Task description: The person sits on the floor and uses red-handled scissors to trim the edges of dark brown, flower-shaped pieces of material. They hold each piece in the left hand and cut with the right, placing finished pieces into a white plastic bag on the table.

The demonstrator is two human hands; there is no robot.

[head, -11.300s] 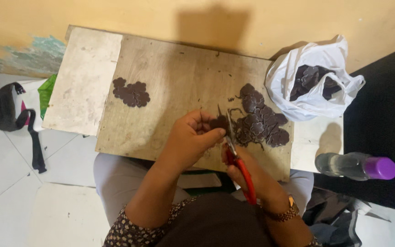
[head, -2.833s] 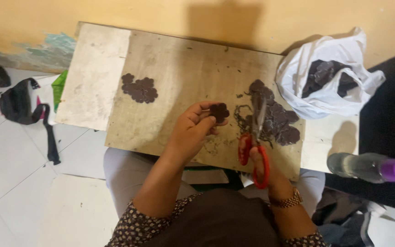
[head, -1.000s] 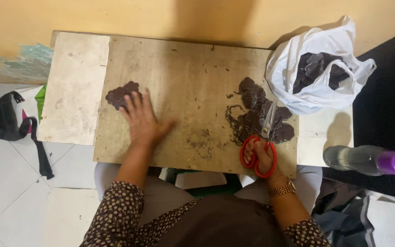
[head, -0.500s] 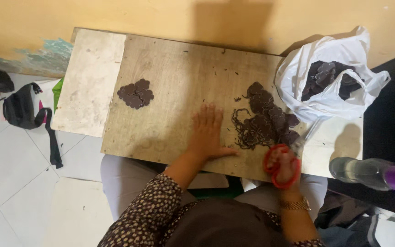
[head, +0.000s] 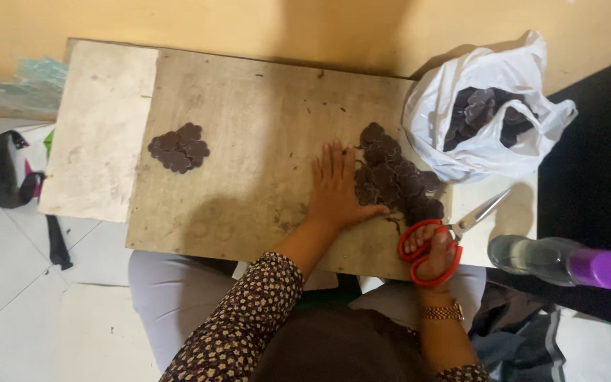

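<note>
Left hand (head: 335,185) flat, fingers spread, beside brown pieces (head: 394,175) | right hand (head: 433,247) gripping red scissors (head: 454,230) | on desk (head: 249,134)

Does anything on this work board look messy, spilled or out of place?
Only small dark scraps dot the wooden board. The two piles of dark cut pieces are tidy, and the plastic bag stays upright.

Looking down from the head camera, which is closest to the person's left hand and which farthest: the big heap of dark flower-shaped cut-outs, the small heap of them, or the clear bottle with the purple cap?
From the left hand, flat on the worn wooden board:
1. Big heap of dark flower-shaped cut-outs, touching its right side.
2. Small heap of dark flower-shaped cut-outs, off to its left on the board.
3. Clear plastic bottle with purple cap, lying far right, beyond the board.
</note>
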